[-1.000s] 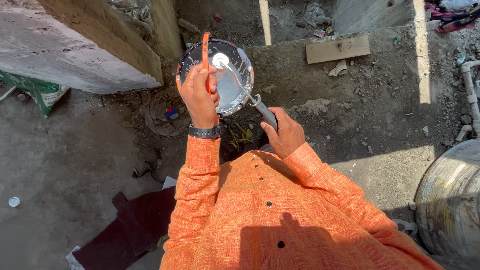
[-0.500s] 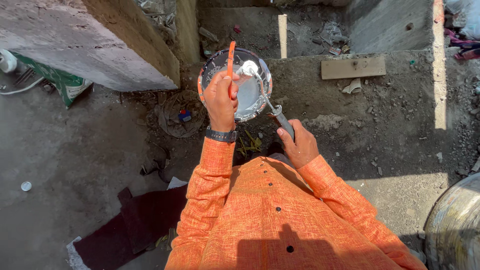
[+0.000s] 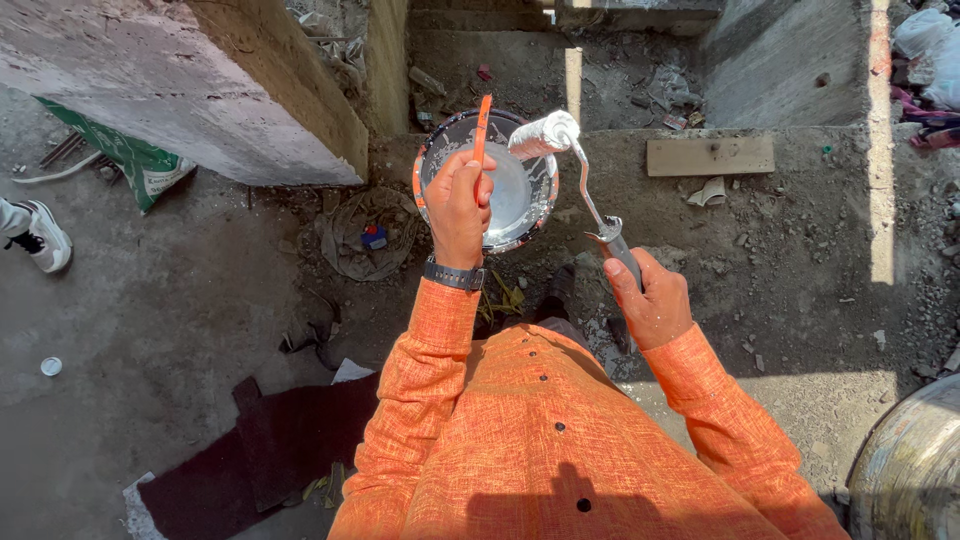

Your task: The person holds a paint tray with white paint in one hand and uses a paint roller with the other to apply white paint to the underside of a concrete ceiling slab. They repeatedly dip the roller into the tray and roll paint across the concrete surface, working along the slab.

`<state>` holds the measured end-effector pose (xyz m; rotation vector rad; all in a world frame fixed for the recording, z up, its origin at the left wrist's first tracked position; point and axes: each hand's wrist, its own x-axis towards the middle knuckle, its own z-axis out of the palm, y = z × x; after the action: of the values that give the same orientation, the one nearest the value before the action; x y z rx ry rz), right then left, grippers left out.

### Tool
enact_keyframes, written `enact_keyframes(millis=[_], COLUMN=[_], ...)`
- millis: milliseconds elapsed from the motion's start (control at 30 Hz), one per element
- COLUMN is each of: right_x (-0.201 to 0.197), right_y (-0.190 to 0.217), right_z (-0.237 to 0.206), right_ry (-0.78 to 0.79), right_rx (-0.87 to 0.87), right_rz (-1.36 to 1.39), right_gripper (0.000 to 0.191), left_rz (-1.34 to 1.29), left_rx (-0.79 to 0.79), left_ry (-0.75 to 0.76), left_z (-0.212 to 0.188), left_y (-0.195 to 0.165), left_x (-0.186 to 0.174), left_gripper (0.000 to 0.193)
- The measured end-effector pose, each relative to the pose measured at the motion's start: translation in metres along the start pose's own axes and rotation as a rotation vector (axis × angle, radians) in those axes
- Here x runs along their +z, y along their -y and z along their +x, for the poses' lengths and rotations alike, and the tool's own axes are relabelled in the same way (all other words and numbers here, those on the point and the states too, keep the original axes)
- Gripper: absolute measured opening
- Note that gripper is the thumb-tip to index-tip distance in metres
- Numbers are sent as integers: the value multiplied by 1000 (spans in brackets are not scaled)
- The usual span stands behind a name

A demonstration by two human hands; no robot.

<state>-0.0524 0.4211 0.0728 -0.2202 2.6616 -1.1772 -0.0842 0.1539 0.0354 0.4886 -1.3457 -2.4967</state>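
We hold a round paint bucket (image 3: 500, 190), white paint inside and an orange band at its rim, out in front of our chest, hanging above the rubble-strewn dirt floor (image 3: 780, 260). Our left hand (image 3: 458, 208) is closed around the bucket's orange handle (image 3: 482, 125), which stands upright over the near rim, and a dark wristwatch (image 3: 455, 274) sits at that wrist. Our right hand (image 3: 650, 300) is wrapped tight around the grey grip of a small paint roller (image 3: 545, 133); its bent wire frame rises from the grip, and the white-coated roller head lies tilted at the bucket's upper right rim, touching or just above it, we cannot tell which. Both arms wear orange woven sleeves (image 3: 430, 400). Beyond the bucket lies a flat wooden board (image 3: 710, 155) on the dirt, well apart from it. To the upper left runs a thick concrete beam (image 3: 190, 90), with a green sack (image 3: 140, 165) near its lower edge. At the far left edge another person's white shoe (image 3: 40, 235) shows. A metal drum (image 3: 910, 470) curves into the lower right corner.
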Motion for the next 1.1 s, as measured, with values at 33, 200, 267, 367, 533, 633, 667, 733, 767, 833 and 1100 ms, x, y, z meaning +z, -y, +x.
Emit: enact_keyframes(millis=[33, 200, 267, 367, 533, 633, 667, 733, 767, 833, 1100], right_x=[-3, 21, 34, 36, 25, 22, 20, 16, 13, 8, -25], right_y=[-1, -7, -13, -23, -33, -33, -33, -34, -35, -40, -86], right_z=[-2, 10, 15, 24, 24, 31, 32, 32, 32, 32, 79], right_ry=[-10, -37, 2, 9, -82, 42, 67, 133, 137, 147, 225], right_rx=[-3, -5, 54, 55, -43, 134, 213, 366, 354, 332, 330], right_rz=[15, -46, -100, -113, -57, -127, 2, 252, 339, 516, 909], right_gripper=[49, 50, 48, 46, 47, 45, 44, 42, 34, 38, 32], left_rz=[0, 5, 35, 87, 23, 17, 10, 20, 26, 24, -7], left_rx=[-1, -5, 1, 62, 20, -2, -3, -18, -29, -21, -26], left_ry=[3, 13, 36, 38, 47, 48, 48, 30, 18, -2, -90], left_z=[1, 8, 13, 21, 29, 31, 34, 35, 35, 36, 42], left_y=[1, 6, 10, 18, 29, 32, 31, 31, 32, 33, 31], left_x=[1, 7, 11, 18, 24, 30, 32, 35, 37, 42, 73], left_gripper=[21, 21, 21, 23, 22, 22, 21, 22, 22, 22, 21])
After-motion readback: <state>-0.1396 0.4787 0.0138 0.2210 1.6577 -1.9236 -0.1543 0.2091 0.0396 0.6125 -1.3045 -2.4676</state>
